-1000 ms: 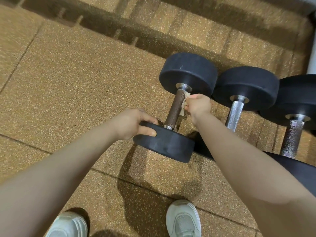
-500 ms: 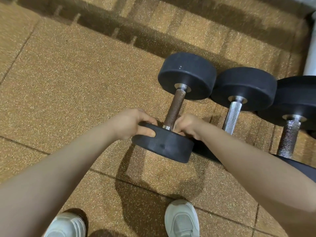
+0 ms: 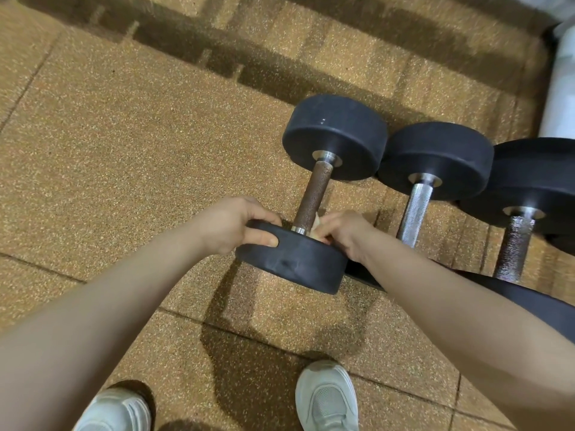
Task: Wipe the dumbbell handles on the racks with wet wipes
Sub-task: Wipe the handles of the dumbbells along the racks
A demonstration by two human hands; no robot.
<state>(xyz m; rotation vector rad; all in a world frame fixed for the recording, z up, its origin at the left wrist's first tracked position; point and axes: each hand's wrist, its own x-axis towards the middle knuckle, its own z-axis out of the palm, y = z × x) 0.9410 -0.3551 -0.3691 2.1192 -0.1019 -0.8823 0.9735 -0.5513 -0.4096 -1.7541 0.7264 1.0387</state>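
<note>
- Dumbbell (image 3: 323, 194) with the brown, rusty-looking handle (image 3: 312, 195) lies on the speckled rubber floor (image 3: 124, 150), leftmost of a row of three, its near weight head (image 3: 292, 262) toward me and its far head (image 3: 336, 135) away.
- From the head view, my left hand (image 3: 236, 223) grips the near head at its left rim, thumb on the side face and fingers curled over the top edge, steadying it.
- My right hand (image 3: 339, 231) sits at the near end of the handle, fingers bunched around a pale wet wipe (image 3: 315, 223), only a scrap of which shows against the bar just above the collar.
- I judge this handle is mid-wipe: the wipe is at the bottom of the bar, and I can't tell from here how much of it has been covered.
- To the right, the middle dumbbell (image 3: 417, 209) has a bright knurled steel handle, and the right dumbbell (image 3: 516, 244) a darker mottled one; neither is touched, so I take both as left to do.
- I see no rack in view, only floor, a white post (image 3: 560, 88) at far right, and my two pale trainers (image 3: 326, 396) at the near edge.
</note>
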